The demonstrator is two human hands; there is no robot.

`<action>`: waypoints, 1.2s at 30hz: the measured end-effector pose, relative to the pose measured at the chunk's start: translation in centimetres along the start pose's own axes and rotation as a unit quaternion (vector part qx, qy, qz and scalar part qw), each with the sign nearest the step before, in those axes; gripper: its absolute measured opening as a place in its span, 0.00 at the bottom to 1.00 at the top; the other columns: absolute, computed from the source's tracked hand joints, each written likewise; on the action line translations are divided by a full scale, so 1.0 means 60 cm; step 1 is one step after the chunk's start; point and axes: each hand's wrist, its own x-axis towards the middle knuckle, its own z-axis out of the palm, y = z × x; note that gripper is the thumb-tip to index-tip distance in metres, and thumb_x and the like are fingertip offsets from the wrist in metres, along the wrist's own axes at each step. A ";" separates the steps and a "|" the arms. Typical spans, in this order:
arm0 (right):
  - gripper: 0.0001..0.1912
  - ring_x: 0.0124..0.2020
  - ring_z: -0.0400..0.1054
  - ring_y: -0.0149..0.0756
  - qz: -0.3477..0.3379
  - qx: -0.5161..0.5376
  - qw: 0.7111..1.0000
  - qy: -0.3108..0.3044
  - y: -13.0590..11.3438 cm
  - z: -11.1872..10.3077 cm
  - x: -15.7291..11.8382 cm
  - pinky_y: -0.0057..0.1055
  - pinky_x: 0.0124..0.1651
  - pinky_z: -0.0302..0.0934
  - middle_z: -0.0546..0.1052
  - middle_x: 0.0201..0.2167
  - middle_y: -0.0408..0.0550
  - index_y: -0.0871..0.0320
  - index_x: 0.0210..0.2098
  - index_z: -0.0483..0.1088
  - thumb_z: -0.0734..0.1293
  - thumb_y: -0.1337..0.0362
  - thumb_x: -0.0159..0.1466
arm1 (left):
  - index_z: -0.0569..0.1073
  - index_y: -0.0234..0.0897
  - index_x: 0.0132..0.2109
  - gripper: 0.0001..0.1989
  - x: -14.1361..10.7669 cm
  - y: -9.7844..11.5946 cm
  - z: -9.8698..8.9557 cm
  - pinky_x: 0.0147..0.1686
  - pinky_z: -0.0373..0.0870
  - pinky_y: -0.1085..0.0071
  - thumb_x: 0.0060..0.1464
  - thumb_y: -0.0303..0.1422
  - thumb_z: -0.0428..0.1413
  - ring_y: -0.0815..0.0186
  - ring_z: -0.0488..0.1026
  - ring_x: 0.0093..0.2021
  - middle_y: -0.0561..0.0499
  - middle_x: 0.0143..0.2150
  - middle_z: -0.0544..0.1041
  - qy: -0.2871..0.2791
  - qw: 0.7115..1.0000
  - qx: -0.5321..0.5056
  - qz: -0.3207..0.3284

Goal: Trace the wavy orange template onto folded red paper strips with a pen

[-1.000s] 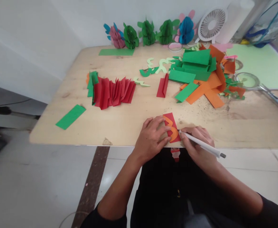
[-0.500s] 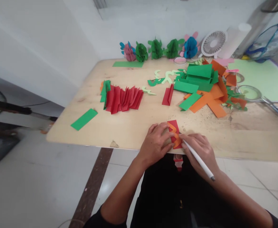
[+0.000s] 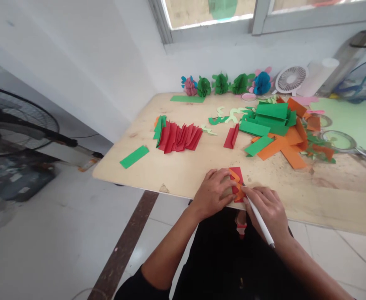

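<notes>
A small red paper rectangle (image 3: 238, 171) lies near the table's front edge, with an orange wavy paper cutout (image 3: 239, 193) on top of it. My left hand (image 3: 216, 189) holds the cutout down against the red paper from the left, fingers bent and thumb pressing low. On the other side, my right hand (image 3: 269, 210) grips a white pen (image 3: 260, 220), its dark tip at the cutout's right edge. My fingers hide part of both papers.
A row of folded red papers (image 3: 179, 137) stands left of centre; one folded red paper (image 3: 231, 136) lies apart. Green strips (image 3: 270, 118) and orange strips (image 3: 286, 148) are heaped on the right. Behind are honeycomb paper figures (image 3: 221, 84), a small white fan (image 3: 292, 80) and tape rolls (image 3: 339, 140).
The camera view has tilted up and turned left, so the window now shows. Both hands stay at the papers, and the pen tip remains by the orange cutout's right edge.
</notes>
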 end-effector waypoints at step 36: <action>0.21 0.49 0.67 0.44 -0.020 0.032 0.994 -0.099 0.019 0.014 0.027 0.39 0.49 0.57 0.78 0.45 0.54 0.60 0.58 0.64 0.61 0.67 0.65 | 0.67 0.39 0.56 0.22 0.000 -0.005 0.005 0.64 0.55 0.55 0.57 0.41 0.58 0.56 0.63 0.63 0.43 0.60 0.69 -0.006 1.000 -0.003 -0.005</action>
